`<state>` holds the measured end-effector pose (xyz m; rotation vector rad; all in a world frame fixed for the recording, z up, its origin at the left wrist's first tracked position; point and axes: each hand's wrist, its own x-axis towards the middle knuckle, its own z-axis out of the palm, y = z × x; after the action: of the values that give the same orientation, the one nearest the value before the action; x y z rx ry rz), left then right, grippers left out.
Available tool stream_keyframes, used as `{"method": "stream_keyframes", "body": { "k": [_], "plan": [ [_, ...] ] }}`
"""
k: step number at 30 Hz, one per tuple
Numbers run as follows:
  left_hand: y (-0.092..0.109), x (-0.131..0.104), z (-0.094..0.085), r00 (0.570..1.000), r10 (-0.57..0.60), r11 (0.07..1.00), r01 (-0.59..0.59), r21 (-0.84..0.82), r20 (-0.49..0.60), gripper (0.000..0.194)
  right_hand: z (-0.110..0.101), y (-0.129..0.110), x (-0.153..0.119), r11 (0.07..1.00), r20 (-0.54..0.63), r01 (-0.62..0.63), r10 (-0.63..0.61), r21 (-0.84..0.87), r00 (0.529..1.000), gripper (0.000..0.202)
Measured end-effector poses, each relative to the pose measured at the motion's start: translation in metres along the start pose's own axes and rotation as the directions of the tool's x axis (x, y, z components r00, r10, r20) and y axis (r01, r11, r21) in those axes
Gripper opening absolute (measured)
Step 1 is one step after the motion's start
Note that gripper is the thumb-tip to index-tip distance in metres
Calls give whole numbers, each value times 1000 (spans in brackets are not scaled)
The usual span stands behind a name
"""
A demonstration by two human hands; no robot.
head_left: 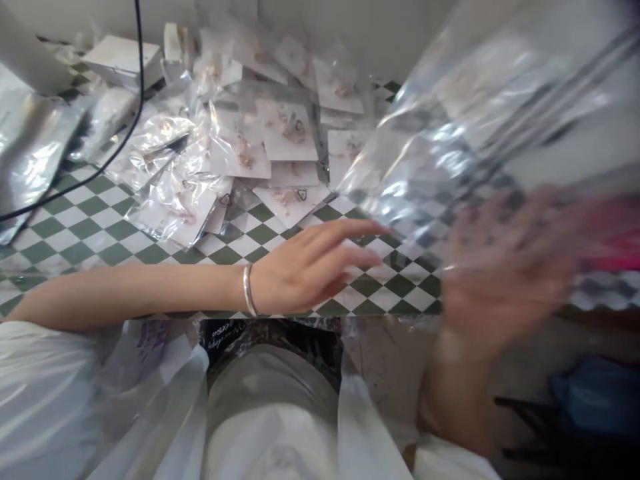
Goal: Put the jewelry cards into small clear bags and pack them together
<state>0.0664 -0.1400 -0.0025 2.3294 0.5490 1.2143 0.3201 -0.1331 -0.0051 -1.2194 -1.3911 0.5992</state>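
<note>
A large clear plastic bag (430, 153), smeared by motion, rises across the right side of the head view. My left hand (310, 267), with a silver bangle (248, 290) at the wrist, hovers over the table's front edge, fingers stretched out and apart. Its index fingertip is close to the bag's lower edge; whether it touches I cannot tell. Through or beside the plastic shows my right hand (505, 280), badly blurred; its grip is not readable. Beyond my left hand lie several small clear packets with white cards (290, 133) holding small gold-coloured jewellery-like pieces.
A green-and-white checked cloth (115, 233) covers the table. A black cable (141, 80) hangs at the left, near silvery plastic packaging (40, 147). Behind stands a white box (123, 59). Something bright pink (617, 243) shows at the right edge. Dark blue fabric (595, 393) is low at right.
</note>
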Motion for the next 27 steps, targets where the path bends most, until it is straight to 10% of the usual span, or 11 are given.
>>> {"method": "stream_keyframes", "body": {
  "k": [3, 8, 11, 18, 22, 24, 27],
  "plan": [
    [-3, 6, 17, 974, 208, 955, -223, 195, 94, 29, 32, 12, -47, 942, -86, -200, 231, 271, 969, 62],
    [-36, 0, 38, 947, -117, 967, 40, 250, 300, 69, 62, 5, -95, 982, -55, -186, 188, 44, 981, 63],
    [-54, -7, 40, 880, -178, 961, 61, 269, 439, 94, 47, 1, -105, 987, -79, -155, 152, -37, 985, 64],
    [-56, 8, 32, 787, -167, 971, 27, 238, 594, 48, -20, 15, -92, 946, -520, 45, -217, -322, 826, 43],
    [-59, 27, 24, 771, -137, 983, 28, 181, 622, 55, -41, 13, -81, 831, 149, 267, -222, -488, 964, 32],
    [-61, 36, 17, 751, -105, 988, 3, 155, 652, 58, -43, 15, -81, 748, 481, 402, -127, -528, 868, 37],
    [-66, 44, 0, 737, -138, 981, 12, 192, 662, 71, -43, 27, -86, 575, 612, 583, -172, -574, 772, 41]
  ]
}}
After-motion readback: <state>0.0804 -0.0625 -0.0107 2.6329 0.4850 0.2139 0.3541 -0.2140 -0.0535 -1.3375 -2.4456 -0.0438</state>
